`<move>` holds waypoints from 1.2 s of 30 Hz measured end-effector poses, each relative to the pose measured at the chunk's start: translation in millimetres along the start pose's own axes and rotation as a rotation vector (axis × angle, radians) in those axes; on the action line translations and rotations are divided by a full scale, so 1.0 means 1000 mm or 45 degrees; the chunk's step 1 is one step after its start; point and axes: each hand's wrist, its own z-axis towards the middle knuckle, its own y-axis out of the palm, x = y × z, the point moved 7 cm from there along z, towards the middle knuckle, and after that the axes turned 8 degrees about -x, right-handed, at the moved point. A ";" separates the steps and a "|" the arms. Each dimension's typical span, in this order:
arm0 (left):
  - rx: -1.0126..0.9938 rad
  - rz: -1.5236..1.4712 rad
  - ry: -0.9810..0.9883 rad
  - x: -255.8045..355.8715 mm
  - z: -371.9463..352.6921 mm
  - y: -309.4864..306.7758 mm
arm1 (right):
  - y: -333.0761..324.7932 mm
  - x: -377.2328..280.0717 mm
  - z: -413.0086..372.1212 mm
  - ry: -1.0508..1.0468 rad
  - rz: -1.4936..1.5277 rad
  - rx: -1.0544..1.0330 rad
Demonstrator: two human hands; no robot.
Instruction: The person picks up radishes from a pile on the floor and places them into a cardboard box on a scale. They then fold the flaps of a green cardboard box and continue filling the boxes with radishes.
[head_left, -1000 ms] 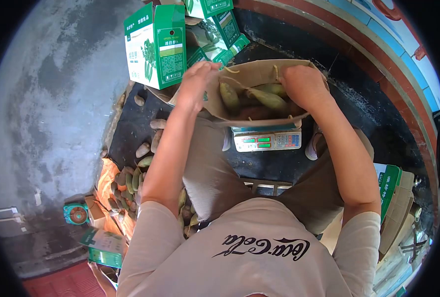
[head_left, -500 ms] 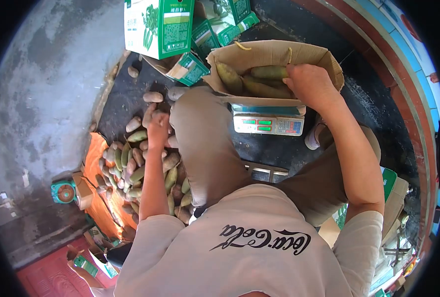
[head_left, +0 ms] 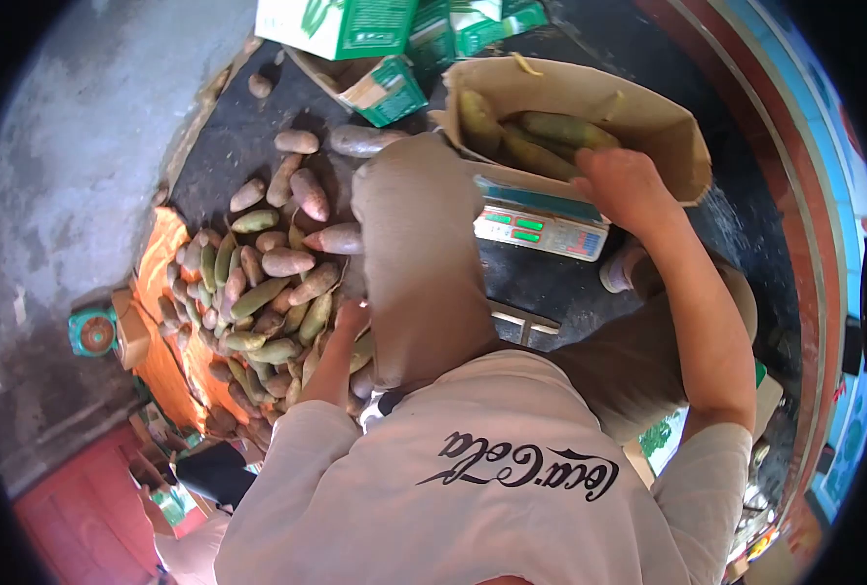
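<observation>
Fingers of my right hand point(head_left: 627, 185) are curled over the near edge of an open cardboard box point(head_left: 682, 161), close to the end of a long green radish point(head_left: 568, 130). Several such radishes lie inside the box. Below it, a digital scale point(head_left: 541, 232) with lit green displays is partly covered. My left hand point(head_left: 354, 314) is low beside my knee, at the right edge of a pile of green and reddish radishes point(head_left: 258, 297). My leg and the radishes partly hide its fingers, so I cannot make out what it touches.
Green-and-white printed cartons point(head_left: 355, 29) stand at the top. Loose reddish radishes point(head_left: 309, 193) are scattered on the dark floor, and a longer one point(head_left: 365, 139) lies by my knee. An orange sheet point(head_left: 160, 283) is under the pile. A small green device point(head_left: 94, 331) is by the wall.
My left hand has drawn back from the loose radishes towards my body, beside my knee. My right hand has shifted from the radish's end to the box's near edge. The view has turned slightly.
</observation>
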 end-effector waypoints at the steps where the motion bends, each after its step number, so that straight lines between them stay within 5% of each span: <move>1: -0.020 -0.060 -0.016 0.002 -0.013 -0.005 | 0.002 -0.001 -0.001 0.002 0.001 -0.014; 10: 0.088 -0.322 -0.317 0.016 -0.073 -0.036 | 0.020 -0.010 0.005 -0.067 -0.064 -0.165; 23: 0.483 -0.267 -0.621 -0.058 -0.051 -0.104 | 0.027 -0.011 0.014 -0.017 0.036 -0.218; 32: 0.137 -0.261 -0.701 -0.122 0.008 -0.092 | 0.027 -0.012 0.018 0.045 0.069 -0.240; 36: 0.035 -0.152 -0.805 -0.087 -0.021 -0.104 | 0.031 -0.012 0.020 0.020 0.069 -0.262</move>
